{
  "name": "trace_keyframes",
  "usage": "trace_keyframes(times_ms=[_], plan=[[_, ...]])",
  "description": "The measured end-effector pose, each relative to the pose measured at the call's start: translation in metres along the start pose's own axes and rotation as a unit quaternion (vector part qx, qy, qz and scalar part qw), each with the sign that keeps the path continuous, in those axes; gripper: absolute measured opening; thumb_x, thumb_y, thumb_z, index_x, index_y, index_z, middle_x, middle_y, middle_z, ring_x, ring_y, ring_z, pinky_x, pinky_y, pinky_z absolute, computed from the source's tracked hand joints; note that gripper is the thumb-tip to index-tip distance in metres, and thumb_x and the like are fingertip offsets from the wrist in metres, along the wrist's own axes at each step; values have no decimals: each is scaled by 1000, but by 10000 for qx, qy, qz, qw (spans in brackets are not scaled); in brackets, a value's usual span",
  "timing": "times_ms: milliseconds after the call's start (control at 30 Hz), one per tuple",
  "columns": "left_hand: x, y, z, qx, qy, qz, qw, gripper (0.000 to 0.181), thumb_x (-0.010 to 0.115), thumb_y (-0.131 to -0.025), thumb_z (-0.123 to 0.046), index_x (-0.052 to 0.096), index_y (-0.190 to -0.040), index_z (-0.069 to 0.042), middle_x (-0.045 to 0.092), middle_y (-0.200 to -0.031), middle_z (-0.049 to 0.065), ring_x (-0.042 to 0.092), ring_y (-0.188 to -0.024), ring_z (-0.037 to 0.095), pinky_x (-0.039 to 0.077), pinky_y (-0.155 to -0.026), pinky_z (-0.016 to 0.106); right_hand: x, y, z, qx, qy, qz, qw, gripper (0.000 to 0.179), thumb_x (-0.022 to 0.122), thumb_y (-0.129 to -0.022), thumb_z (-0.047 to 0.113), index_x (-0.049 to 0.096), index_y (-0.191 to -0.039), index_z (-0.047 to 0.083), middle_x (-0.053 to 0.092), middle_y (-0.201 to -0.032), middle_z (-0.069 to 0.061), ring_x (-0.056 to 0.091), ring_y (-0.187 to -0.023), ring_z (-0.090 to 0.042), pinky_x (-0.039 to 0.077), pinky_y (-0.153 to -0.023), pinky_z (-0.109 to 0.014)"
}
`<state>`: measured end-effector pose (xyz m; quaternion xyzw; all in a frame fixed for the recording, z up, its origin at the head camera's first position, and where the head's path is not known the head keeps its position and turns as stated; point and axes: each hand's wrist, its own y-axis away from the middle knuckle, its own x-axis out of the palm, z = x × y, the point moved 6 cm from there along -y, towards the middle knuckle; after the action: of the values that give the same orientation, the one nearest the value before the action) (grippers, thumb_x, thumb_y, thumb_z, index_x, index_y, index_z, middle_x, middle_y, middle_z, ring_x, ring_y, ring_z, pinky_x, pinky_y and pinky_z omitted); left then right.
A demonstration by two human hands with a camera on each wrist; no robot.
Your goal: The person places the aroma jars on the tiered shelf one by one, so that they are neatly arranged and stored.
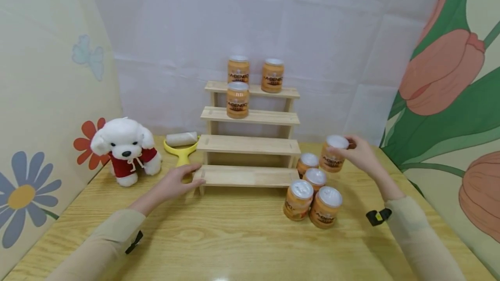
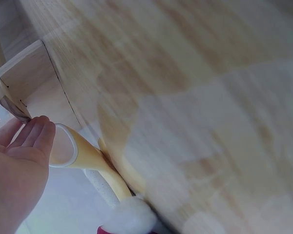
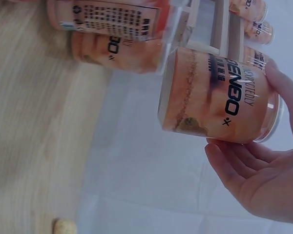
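Orange can (image 1: 331, 163), held near its lid between the thumb and curled fingers of your right hand (image 1: 361, 155), clear of the tabletop (image 1: 234, 237). Nearer to you than those fingers, and to their left, four matching cans (image 1: 326, 211) stand in a group; farther left and higher, three shelved cans (image 1: 237, 104) occupy the upper two steps of a wooden stand (image 1: 248, 144). Your left hand (image 1: 172, 185) grips the left end of its lowest step between thumb and fingers. Beyond these fingers lies a yellow-handled roller (image 1: 182, 153); to their left sits a white plush dog (image 1: 129, 142).
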<state>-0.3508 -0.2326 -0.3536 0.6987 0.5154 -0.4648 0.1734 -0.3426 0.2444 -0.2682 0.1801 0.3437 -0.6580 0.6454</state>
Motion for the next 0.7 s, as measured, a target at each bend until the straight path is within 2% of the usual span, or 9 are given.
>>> trace_keyframes(times_ms=[267, 500, 700], plan=[[-3, 0, -2, 124, -61, -144, 9998, 62, 65, -88, -39, 52, -131, 3, 54, -130, 23, 49, -122, 40, 41, -99, 54, 1, -16, 25, 0, -305, -38, 9995, 72, 68, -81, 50, 46, -132, 6, 55, -121, -17, 55, -105, -29, 49, -81, -40], [-3, 0, -3, 113, -61, -159, 9998, 62, 65, -88, -39, 52, -131, 3, 54, -131, 22, 49, -122, 40, 41, -100, 54, 3, -31, 45, -54, -731, -431, 9964, 82, 70, -79, 50, 38, -141, 6, 47, -136, -16, 49, -119, -31, 47, -92, -44], [-4, 2, -4, 137, -46, -191, 9997, 60, 65, -88, -38, 53, -130, 4, 55, -129, 23, 50, -121, 40, 42, -99, 53, 11, -49, 57, -161, -977, -780, 9920, 78, 72, -78, 48, 44, -137, 5, 51, -132, -17, 52, -116, -29, 47, -92, -41]])
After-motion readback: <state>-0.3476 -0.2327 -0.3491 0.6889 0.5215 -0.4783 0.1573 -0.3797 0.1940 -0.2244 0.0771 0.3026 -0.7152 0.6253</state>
